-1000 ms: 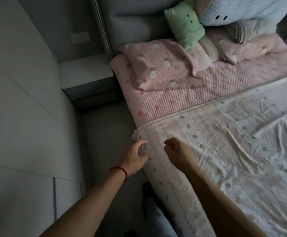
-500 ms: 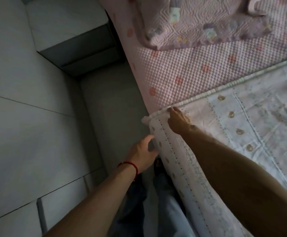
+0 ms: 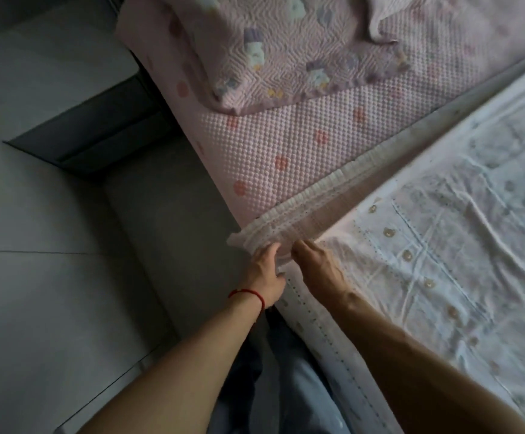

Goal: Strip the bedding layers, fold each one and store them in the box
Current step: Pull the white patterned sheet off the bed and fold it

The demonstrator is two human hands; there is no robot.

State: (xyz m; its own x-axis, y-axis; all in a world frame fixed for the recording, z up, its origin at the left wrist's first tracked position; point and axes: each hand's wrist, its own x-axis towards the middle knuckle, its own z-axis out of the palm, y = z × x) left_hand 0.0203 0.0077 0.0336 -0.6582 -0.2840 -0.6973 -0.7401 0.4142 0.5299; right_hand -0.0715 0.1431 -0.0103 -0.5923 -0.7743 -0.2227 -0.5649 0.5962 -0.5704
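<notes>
Head view: the sheet's [image 3: 442, 245] ruffled corner, at the bed's [image 3: 301, 145] left edge, is pinched by the left hand [image 3: 262, 270] and right hand [image 3: 317, 267], fingers curled.

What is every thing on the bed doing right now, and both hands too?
White sheet: wrinkled, spread on the bed, corner lifted and bunched.
Left hand: grips the bunched corner.
Right hand: pinches the sheet edge beside it.
Pink bumpy cover: lying flat, uncovered.
Quilted pillow: resting on the pink cover.
</notes>
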